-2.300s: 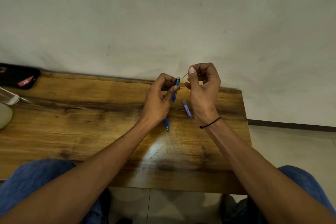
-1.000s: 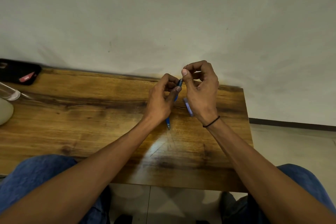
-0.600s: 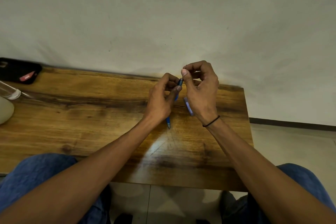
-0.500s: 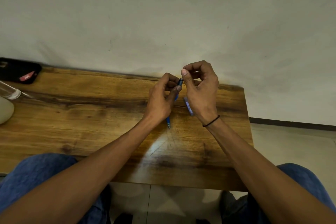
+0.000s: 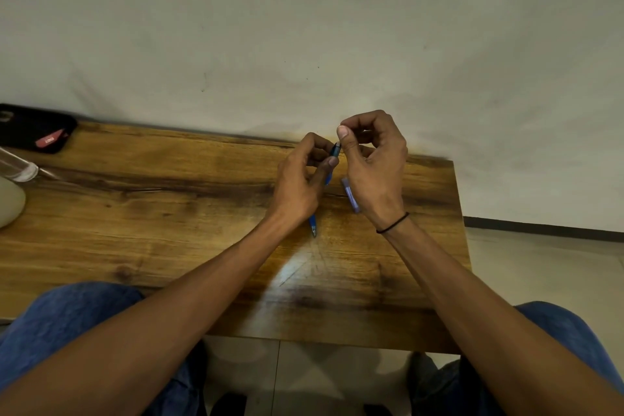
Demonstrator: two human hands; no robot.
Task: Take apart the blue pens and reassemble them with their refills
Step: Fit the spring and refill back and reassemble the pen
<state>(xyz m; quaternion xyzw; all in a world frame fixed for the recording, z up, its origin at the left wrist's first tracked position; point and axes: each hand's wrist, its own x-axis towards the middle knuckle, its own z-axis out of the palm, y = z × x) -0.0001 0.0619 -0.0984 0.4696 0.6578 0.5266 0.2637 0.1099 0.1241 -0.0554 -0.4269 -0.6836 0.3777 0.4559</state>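
My left hand [image 5: 300, 179] grips a blue pen barrel [image 5: 334, 154], holding it upright above the wooden table [image 5: 169, 213]. My right hand [image 5: 374, 162] pinches at the barrel's upper end with thumb and fingers; whatever it holds there is hidden by the fingertips. A second blue pen [image 5: 313, 224] lies on the table under my left wrist, tip toward me. A pale purple pen piece [image 5: 350, 194] lies on the table under my right palm, partly covered.
A black pouch [image 5: 33, 132] with a red tag lies at the table's far left corner. A clear bottle [image 5: 17, 167] and a pale round object [image 5: 10, 204] sit at the left edge. The table's right edge runs just beyond my right hand.
My right hand has come down onto the barrel's top; the thin refill that stuck out earlier no longer shows. Over the last second the hands have barely moved.
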